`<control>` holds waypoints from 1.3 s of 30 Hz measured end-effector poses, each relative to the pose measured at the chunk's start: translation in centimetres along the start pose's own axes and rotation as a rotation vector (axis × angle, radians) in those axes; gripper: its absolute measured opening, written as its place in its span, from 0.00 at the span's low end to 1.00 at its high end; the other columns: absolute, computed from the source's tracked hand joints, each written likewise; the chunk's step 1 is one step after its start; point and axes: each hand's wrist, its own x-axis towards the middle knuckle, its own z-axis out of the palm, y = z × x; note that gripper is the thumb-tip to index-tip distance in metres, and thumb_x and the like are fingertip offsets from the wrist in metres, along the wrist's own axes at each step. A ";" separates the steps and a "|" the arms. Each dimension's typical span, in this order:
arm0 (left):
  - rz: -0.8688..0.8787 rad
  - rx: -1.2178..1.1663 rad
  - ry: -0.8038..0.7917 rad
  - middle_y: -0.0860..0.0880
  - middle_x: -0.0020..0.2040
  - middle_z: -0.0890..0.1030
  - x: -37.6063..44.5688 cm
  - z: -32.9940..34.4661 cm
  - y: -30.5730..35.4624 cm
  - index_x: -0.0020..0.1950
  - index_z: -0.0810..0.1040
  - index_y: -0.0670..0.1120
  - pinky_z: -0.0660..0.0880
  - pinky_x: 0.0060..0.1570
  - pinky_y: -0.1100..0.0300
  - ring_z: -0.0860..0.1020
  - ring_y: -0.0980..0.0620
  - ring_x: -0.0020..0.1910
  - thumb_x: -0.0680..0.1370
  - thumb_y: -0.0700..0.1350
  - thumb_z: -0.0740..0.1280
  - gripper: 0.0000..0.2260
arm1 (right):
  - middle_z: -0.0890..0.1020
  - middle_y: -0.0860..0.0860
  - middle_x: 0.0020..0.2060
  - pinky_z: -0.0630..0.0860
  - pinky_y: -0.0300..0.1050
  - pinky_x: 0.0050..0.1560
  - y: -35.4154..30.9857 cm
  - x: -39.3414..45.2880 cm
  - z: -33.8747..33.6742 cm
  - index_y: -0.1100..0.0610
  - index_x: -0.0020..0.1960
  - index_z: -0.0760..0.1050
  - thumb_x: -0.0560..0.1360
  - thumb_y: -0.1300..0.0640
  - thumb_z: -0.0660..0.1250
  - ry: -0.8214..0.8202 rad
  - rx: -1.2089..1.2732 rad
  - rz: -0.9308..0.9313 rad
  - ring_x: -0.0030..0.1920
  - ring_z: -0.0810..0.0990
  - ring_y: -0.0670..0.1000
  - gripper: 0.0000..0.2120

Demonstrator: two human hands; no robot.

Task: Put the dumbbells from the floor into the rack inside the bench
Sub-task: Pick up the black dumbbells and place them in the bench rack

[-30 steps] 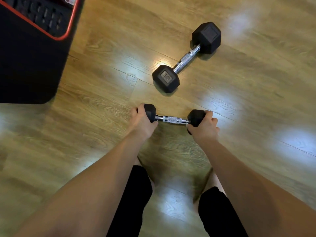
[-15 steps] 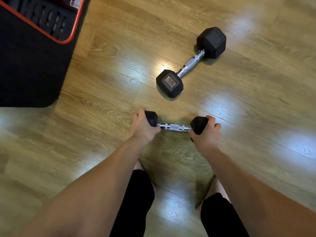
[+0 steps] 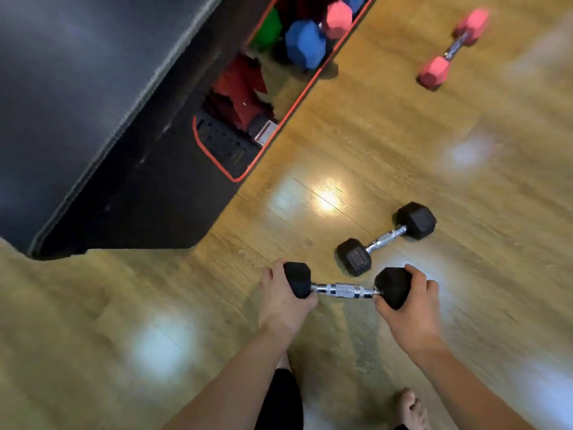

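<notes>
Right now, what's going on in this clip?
A person is holding a black dumbbell by its two heads, left hand on one end and right hand on the other. A second black dumbbell and a pink dumbbell lie on the wood floor. The bench stands to the left, its red-edged rack already holding coloured dumbbells.

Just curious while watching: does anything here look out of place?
Yes: a black dumbbell and a pink dumbbell lie loose on the wooden floor, outside the bench rack.
</notes>
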 end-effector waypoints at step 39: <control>-0.159 -0.491 0.763 0.50 0.68 0.67 32.1 -4.6 7.9 0.68 0.61 0.58 0.73 0.65 0.44 0.70 0.45 0.66 0.65 0.53 0.79 0.38 | 0.67 0.49 0.59 0.74 0.52 0.61 -29.0 38.1 7.0 0.47 0.73 0.60 0.69 0.48 0.75 -0.099 -0.135 -0.904 0.62 0.71 0.52 0.37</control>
